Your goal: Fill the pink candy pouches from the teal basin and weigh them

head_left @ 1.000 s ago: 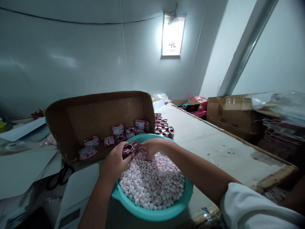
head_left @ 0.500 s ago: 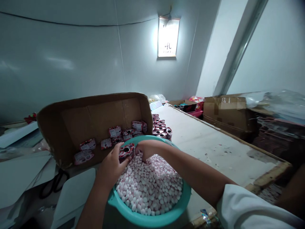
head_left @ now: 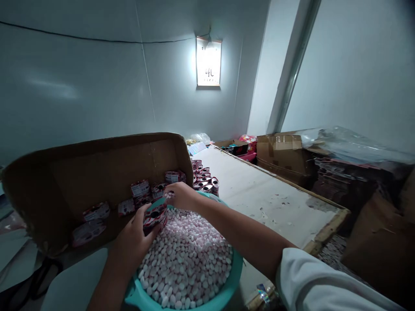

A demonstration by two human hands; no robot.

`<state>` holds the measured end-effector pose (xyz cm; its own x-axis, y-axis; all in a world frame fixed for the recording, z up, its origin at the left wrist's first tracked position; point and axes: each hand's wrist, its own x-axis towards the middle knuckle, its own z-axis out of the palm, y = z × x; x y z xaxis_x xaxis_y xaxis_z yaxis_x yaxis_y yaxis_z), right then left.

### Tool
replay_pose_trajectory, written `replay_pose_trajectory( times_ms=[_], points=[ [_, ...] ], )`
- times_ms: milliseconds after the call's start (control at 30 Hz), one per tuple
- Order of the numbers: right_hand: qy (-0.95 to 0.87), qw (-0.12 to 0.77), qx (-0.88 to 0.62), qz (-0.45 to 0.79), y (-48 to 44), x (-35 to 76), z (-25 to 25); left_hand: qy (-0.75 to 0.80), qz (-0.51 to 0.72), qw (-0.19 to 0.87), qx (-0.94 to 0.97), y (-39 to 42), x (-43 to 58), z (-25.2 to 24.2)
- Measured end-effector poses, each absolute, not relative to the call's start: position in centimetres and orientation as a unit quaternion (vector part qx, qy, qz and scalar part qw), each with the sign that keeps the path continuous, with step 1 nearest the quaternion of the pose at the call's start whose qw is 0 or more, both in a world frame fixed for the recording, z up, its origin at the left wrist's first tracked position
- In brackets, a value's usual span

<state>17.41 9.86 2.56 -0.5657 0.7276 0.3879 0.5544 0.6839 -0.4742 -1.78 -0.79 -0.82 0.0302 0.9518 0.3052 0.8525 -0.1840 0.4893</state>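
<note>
A teal plastic basin heaped with small pink and white candies sits in front of me. My left hand grips a small red and white packet with a round opening, held over the far edge of the heap. My right hand hovers just above that packet, fingers pinched on a few candies. Behind the basin an open cardboard box lies on its side with several filled packets inside.
Several more packets stand in a cluster on the white tabletop right of the box. Cardboard cartons and plastic-covered stacks line the right side. A lit wall lamp hangs ahead. Scissors lie at lower left.
My right hand rose out of the candy heap with a few candies and now sits above the packet. My left hand keeps holding the packet. The camera view swung right.
</note>
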Motion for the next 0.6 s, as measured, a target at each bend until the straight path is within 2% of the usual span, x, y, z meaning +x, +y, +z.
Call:
replay_pose_trajectory(
  times_ms=[267,600],
  points=[
    [-0.851,0.367,-0.32,0.197,8.4,16.6,3.2,0.636,0.275,0.092,0.716,-0.3,-2.1,-1.1],
    [-0.888,0.36,-0.211,0.192,7.4,15.9,2.8,0.66,0.267,0.088,0.697,-0.5,-1.6,-0.8]
  ],
)
